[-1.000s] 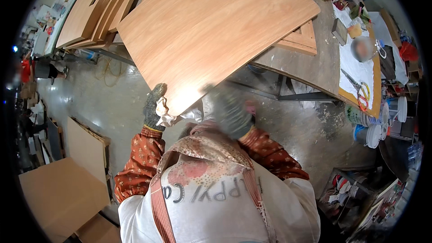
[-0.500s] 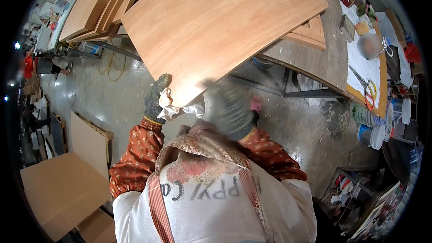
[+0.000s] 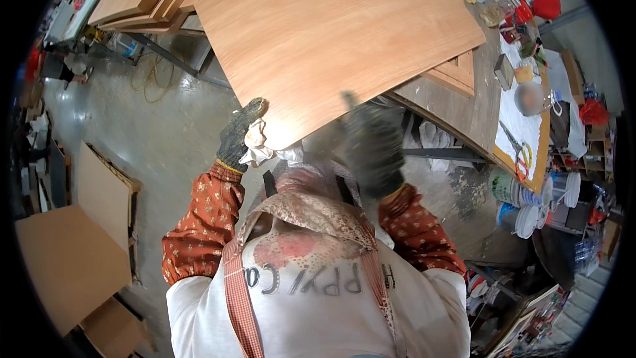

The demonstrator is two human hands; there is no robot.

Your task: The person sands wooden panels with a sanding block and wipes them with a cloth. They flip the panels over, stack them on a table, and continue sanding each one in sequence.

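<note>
A flat, light-brown wooden panel [image 3: 344,33] with rounded corners slants toward me, its far part over the workbench. Clamped at its near left edge, my left hand [image 3: 240,134] wears a dark knit glove, thumb on the top face. A crumpled white cloth [image 3: 256,140] is bunched beside that thumb and hangs around the near corner. My right hand [image 3: 375,149], also gloved, is at the panel's right-hand near edge, its thumb pointing up by the rim. Motion smears its fingers, so I cannot tell whether they grip anything.
More wooden panels [image 3: 136,0] are stacked at the far left. The workbench [image 3: 457,109] on the right carries scissors [image 3: 520,149], a grey block [image 3: 503,71] and red items. Buckets [image 3: 528,220] stand below it. Brown boards [image 3: 69,265] lean at lower left; a person's legs show far left.
My right hand has moved right and away from the near corner along the panel's edge. My left hand keeps its hold on the panel, and the whole view has shifted slightly.
</note>
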